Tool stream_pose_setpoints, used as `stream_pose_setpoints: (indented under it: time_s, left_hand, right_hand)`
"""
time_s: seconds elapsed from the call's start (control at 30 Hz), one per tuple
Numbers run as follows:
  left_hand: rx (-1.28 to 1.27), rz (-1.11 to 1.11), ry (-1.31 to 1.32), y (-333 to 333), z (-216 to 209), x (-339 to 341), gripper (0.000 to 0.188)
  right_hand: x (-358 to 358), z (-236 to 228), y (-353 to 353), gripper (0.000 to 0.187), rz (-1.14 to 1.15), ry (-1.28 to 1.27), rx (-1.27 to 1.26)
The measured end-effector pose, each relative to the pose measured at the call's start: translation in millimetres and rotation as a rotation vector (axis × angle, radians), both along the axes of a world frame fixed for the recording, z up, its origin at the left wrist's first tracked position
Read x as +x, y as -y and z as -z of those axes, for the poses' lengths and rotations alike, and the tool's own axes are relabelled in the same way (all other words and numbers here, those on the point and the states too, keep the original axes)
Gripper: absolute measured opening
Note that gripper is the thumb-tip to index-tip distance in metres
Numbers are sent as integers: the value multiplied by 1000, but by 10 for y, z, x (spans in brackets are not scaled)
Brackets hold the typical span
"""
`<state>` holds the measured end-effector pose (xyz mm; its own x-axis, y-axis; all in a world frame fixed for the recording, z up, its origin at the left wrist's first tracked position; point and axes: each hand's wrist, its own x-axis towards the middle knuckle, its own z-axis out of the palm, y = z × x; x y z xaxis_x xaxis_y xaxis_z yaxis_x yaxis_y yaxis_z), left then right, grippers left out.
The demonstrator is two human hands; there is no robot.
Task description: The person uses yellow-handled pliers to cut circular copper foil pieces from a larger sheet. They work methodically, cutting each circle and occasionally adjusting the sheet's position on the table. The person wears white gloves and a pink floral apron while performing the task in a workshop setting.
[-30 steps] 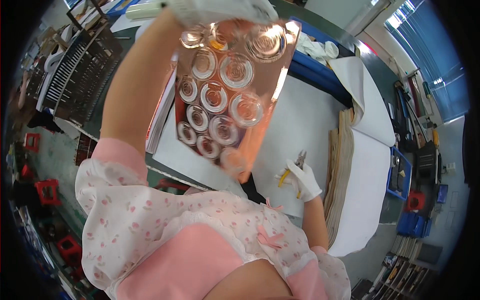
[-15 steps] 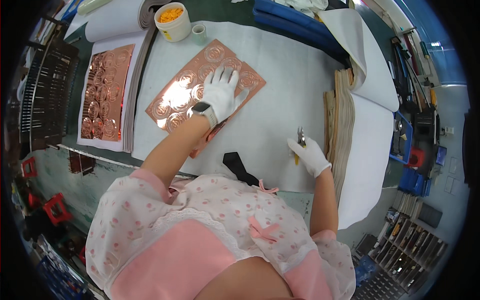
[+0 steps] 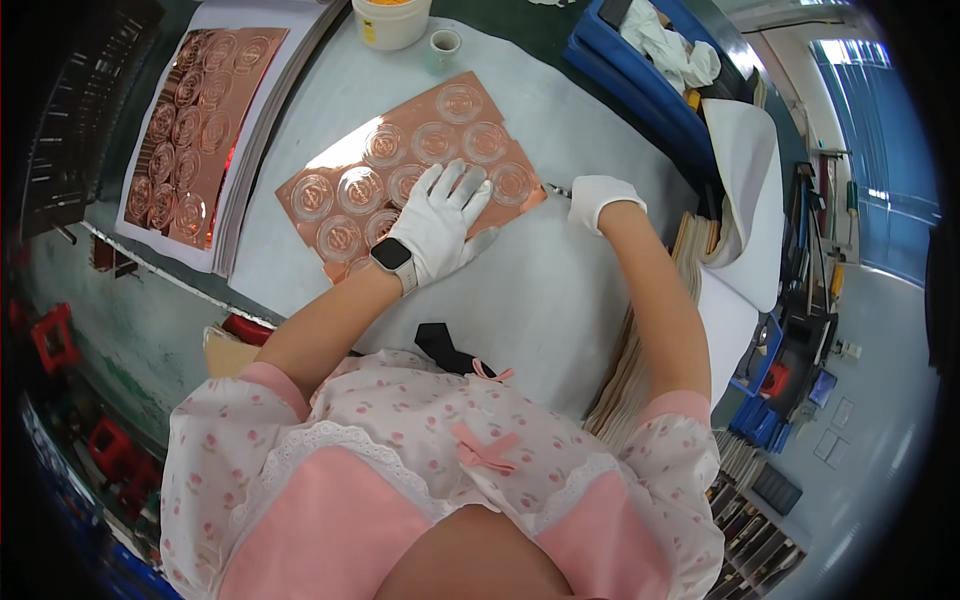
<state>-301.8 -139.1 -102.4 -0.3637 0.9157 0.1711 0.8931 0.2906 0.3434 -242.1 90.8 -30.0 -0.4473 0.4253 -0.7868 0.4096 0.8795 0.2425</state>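
A copper-coloured sheet (image 3: 432, 144) with raised round rose-like patterns lies on the white covered table. My left hand (image 3: 440, 222), in a white glove, rests flat on its lower middle with fingers spread. At the sheet's right corner is my gloved right hand (image 3: 603, 200), closed around a pair of pliers (image 3: 561, 191). Only the metal jaws show; the handles are hidden in my palm. The jaw tips are at the corner, but I cannot tell whether they grip it.
Another copper sheet (image 3: 205, 130) lies on a paper stack at the left. A white tub (image 3: 392, 25) and a small cup (image 3: 444, 50) stand at the back. Blue trays (image 3: 625, 85) and a thick paper stack (image 3: 640, 350) flank the right. A black strip (image 3: 440, 347) lies near my apron.
My right hand has moved forward and left with the pliers, up to the sheet's corner. The sheet has turned slightly, with my left hand still flat on it. The view has shifted.
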Motion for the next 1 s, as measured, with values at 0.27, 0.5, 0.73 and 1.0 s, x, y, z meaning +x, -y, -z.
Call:
stream_pose_setpoints:
  time_s: [0.27, 0.5, 0.73, 1.0]
  left_hand:
    - [17, 22, 21, 16, 16, -19, 55]
    - [-4, 87, 47, 88, -47, 74, 55]
    - [-73, 144, 73, 28, -140, 283, 58]
    - [-382, -38, -83, -334, -123, 476, 56]
  right_hand:
    - [-71, -18, -65, 28, -181, 76, -102]
    - [362, -7, -75, 30, -148, 13, -249]
    - [800, -104, 145, 35, -2, -112, -255]
    - [1019, -6, -74, 42, 433, -416, -580]
